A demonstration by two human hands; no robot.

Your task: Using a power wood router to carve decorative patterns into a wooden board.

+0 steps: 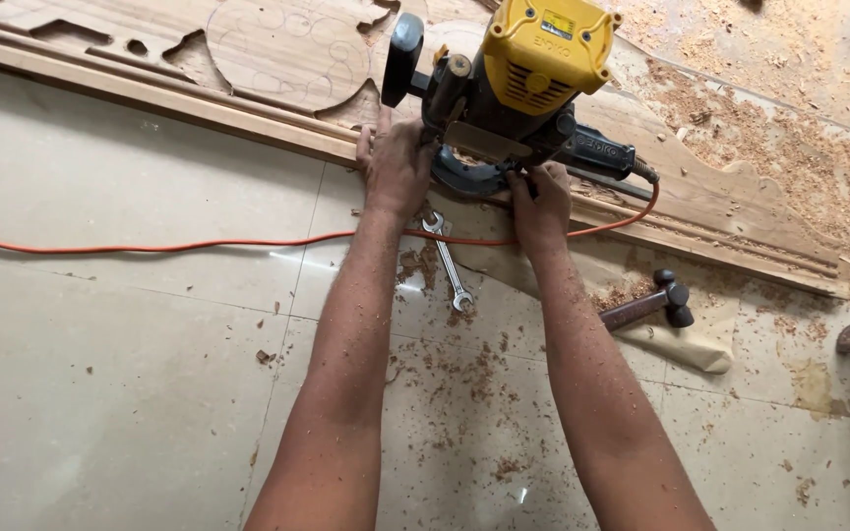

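Two bare forearms reach forward from the bottom edge over a pale glossy tiled floor (130, 374) strewn with wood chips. Between the forearms a silver open-ended steel spanner (447, 262) lies flat on the tile. Right of the right forearm a dark-headed hammer with a reddish-brown handle (653, 303) rests on a scrap of tan paper. A thin orange power cord (150, 243) runs across the floor from the left edge, passes under both wrists and curves up to the machine.

Left hand (397, 165): fingers together, palm pressed down by the base of a yellow-and-black electric wood router (514, 93). Right hand (540, 202): fingers curled, pinching at the near edge of the router's base; exactly what they pinch, cannot tell.

The router stands on a long flat wooden plank with a grooved moulded edge (248, 118), lying on the floor. Beyond it, a carved wooden panel with cut-out curved shapes (287, 44). Sawdust heaps (789, 157) lie far right.
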